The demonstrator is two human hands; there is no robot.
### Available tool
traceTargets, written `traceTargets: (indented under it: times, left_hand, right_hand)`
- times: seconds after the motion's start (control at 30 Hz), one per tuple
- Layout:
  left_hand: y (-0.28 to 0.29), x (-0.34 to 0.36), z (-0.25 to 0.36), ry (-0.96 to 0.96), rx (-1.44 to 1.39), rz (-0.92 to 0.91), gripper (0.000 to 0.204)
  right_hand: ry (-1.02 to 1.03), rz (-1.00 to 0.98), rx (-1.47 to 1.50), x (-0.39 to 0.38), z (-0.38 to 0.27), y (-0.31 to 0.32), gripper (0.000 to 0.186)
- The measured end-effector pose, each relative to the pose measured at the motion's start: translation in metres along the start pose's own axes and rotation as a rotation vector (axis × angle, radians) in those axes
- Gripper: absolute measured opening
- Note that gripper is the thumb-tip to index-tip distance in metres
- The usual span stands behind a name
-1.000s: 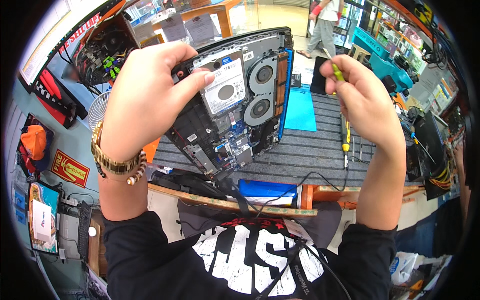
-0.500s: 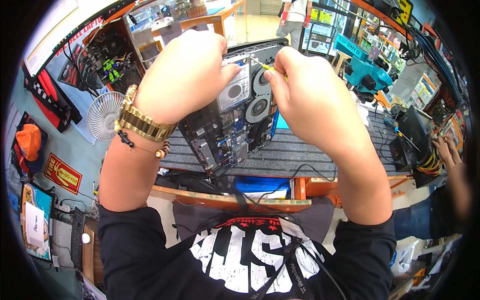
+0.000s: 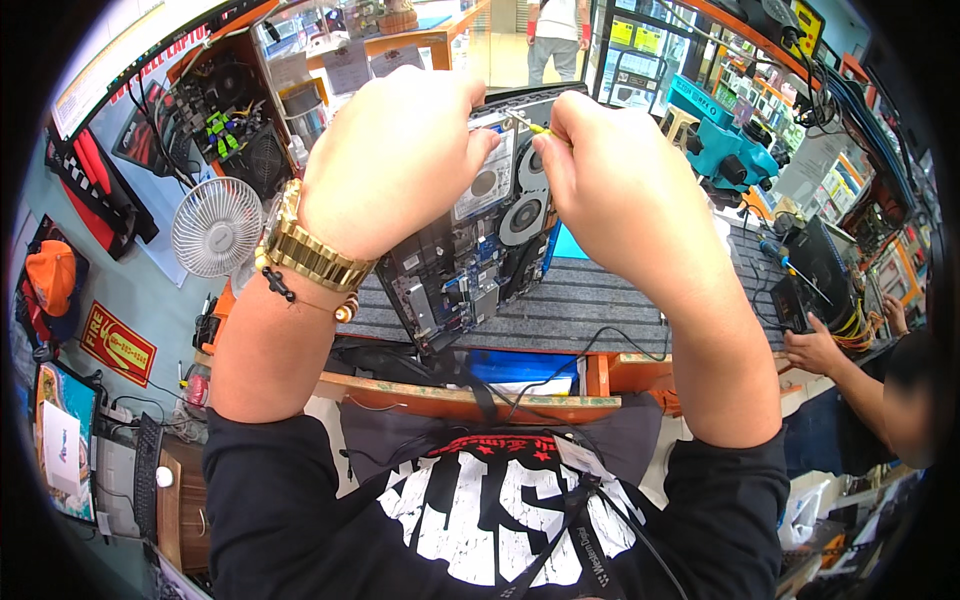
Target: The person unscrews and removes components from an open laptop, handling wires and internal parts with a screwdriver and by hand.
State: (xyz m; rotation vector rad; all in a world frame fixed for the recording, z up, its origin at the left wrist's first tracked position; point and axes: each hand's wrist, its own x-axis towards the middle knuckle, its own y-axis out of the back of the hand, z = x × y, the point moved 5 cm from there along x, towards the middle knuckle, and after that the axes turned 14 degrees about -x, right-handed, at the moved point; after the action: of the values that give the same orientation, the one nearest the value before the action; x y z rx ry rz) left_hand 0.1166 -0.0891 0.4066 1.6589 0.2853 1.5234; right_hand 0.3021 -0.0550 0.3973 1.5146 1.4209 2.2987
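Note:
An opened laptop base (image 3: 470, 285), its circuit board showing, is held up tilted over the grey ribbed mat (image 3: 590, 315). A silver hard drive (image 3: 487, 190) sits in it, beside two round cooling fans (image 3: 522, 218). My left hand (image 3: 395, 150) grips the laptop at its upper left, thumb over the hard drive's top; its other fingers are hidden. Between thumb and fingers of my right hand (image 3: 620, 185) is a small screwdriver (image 3: 538, 129) with a yellow-green handle. Its thin metal shaft points left at the laptop's upper part, near the hinge edge; whether the tip touches cannot be made out.
A white fan (image 3: 216, 228) stands at the left, a teal microscope (image 3: 730, 150) at the back right. An open drawer (image 3: 450, 400) lies below the bench edge. At the right, a co-worker's hand (image 3: 815, 347) is near a black device with yellow wires (image 3: 855, 335).
Both my hands and the laptop sit slightly differently in the picture, the left hand shifted right. The co-worker's hand has come lower and nearer. The person in the background has moved left.

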Motion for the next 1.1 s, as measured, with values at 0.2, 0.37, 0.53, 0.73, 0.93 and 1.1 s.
traceTargets:
  times: [0.2, 0.37, 0.53, 0.73, 0.93, 1.1]
  left_hand:
    - [0.004, -0.003, 0.003, -0.031, 0.021, -0.007, 0.031]
    - [-0.001, -0.005, -0.003, -0.121, -0.035, 0.024, 0.030]
    - [-0.002, -0.011, -0.002, -0.181, -0.032, 0.040, 0.028]
    - [-0.006, -0.009, -0.007, -0.254, -0.075, 0.063, 0.029]
    - [-0.006, -0.006, -0.009, -0.178, -0.069, -0.003, 0.029]
    - [-0.004, -0.009, -0.005, -0.183, -0.056, 0.035, 0.029]
  right_hand:
    - [0.059, 0.066, -0.088, 0.004, -0.004, 0.004, 0.024]
    - [0.049, 0.042, -0.180, 0.006, -0.011, 0.003, 0.024]
    - [0.113, -0.007, -0.038, 0.008, -0.010, -0.007, 0.036]
    - [0.006, -0.141, -0.036, 0.017, -0.006, -0.004, 0.034]
    - [0.080, 0.017, -0.426, 0.004, -0.025, -0.004, 0.018]
    - [0.095, 0.088, -0.401, 0.003, -0.028, -0.005, 0.011]
